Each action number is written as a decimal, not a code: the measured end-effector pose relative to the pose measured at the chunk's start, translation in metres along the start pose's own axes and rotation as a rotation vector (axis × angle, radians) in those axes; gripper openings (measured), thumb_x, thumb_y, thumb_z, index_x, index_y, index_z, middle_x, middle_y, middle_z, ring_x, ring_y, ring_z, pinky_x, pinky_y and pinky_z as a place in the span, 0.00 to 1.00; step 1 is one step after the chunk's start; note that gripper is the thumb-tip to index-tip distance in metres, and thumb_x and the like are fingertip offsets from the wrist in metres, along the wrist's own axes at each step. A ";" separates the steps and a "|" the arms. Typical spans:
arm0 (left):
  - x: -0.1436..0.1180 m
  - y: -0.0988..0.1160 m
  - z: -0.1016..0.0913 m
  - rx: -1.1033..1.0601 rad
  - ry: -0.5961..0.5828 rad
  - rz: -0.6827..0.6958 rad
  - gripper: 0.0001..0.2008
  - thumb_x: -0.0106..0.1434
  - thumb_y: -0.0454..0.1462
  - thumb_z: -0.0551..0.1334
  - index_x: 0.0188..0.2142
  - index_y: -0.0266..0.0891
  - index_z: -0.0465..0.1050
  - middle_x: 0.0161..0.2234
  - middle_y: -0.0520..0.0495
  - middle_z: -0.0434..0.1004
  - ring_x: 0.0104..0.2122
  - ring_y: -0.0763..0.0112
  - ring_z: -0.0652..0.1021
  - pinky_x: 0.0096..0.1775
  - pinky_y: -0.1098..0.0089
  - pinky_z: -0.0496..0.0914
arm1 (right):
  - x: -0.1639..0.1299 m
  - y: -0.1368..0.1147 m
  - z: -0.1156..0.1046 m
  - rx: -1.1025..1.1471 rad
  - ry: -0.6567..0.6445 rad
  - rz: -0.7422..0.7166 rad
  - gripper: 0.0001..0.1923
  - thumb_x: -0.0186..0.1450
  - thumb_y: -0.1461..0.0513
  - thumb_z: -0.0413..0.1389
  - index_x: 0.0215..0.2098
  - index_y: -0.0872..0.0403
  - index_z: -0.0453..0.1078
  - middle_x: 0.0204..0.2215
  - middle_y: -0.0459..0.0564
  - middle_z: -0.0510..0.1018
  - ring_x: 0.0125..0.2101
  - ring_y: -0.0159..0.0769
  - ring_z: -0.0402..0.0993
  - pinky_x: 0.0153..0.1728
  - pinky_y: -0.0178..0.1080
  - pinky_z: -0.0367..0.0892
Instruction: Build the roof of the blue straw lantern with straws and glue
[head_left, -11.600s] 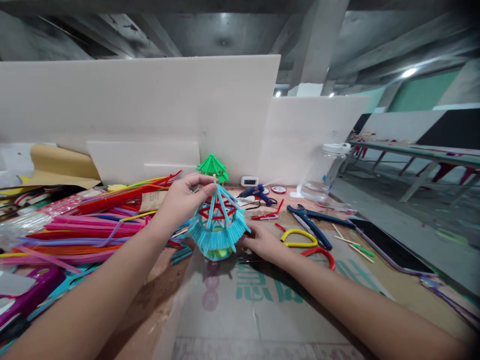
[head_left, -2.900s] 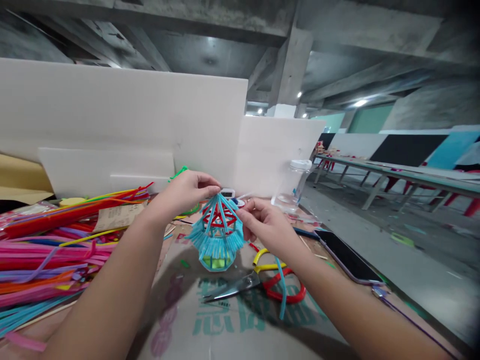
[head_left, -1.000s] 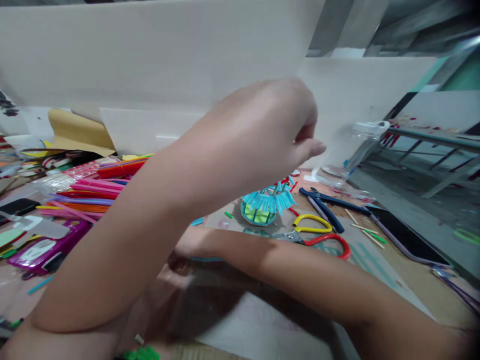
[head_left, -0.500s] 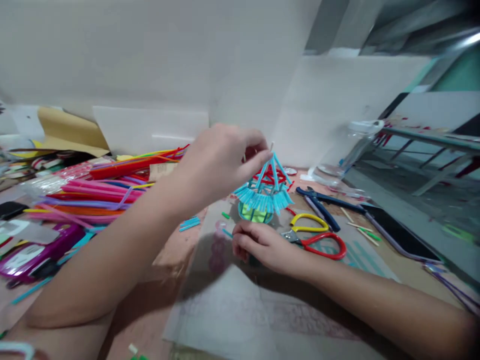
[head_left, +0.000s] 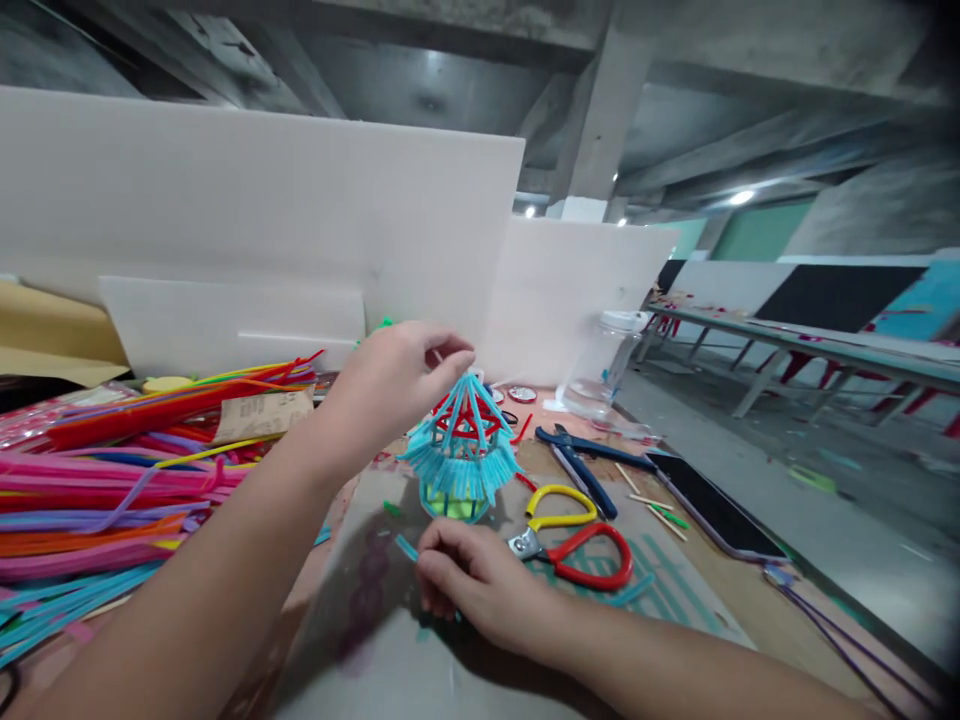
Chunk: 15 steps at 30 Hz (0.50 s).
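A small pavilion model (head_left: 461,465) stands upright on the work sheet, made of light-blue pipe cleaners with red inside its roof and a yellow-green base. My left hand (head_left: 409,370) reaches over from the left, thumb and finger closed at the roof's peak; the fingertips partly hide it. In front of the base, my right hand (head_left: 480,580) is curled, with a short light-blue pipe cleaner piece (head_left: 406,547) sticking out of its fingers to the left. Just right of that hand lie scissors (head_left: 574,545) with one yellow and one red handle.
Bundles of coloured pipe cleaners (head_left: 97,500) fill the left side. Blue-handled pliers (head_left: 585,470), thin sticks (head_left: 652,505) and a phone (head_left: 712,505) lie at the right. A clear bottle (head_left: 602,365) stands behind, near white boards (head_left: 262,210).
The camera view has tilted up and turned right, so the scene sits lower and further left. Both hands keep about the same places by the pavilion model.
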<state>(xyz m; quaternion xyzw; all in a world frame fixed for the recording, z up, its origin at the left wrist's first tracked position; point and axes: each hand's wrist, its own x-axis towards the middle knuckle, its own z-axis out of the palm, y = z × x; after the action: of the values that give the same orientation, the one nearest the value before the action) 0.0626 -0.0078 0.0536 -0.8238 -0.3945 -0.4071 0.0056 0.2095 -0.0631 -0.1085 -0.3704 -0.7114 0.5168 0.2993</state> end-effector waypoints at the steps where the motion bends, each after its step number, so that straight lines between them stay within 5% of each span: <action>1: -0.001 -0.003 0.002 -0.018 -0.018 -0.018 0.13 0.64 0.42 0.56 0.40 0.42 0.78 0.37 0.47 0.82 0.36 0.65 0.78 0.36 0.68 0.68 | 0.000 0.001 0.000 0.018 0.001 0.005 0.10 0.68 0.58 0.49 0.32 0.55 0.61 0.21 0.43 0.70 0.21 0.26 0.64 0.23 0.28 0.60; 15: -0.019 -0.004 -0.012 -0.079 -0.055 -0.093 0.13 0.63 0.44 0.56 0.38 0.42 0.77 0.25 0.51 0.78 0.25 0.70 0.74 0.25 0.72 0.63 | -0.005 -0.006 0.000 -0.148 -0.009 -0.075 0.10 0.68 0.59 0.49 0.31 0.55 0.64 0.22 0.43 0.71 0.22 0.26 0.66 0.27 0.29 0.61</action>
<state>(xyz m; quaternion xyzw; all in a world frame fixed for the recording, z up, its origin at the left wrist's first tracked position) 0.0451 -0.0212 0.0472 -0.8149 -0.4160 -0.3996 -0.0569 0.2112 -0.0686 -0.1027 -0.3621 -0.7626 0.4527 0.2870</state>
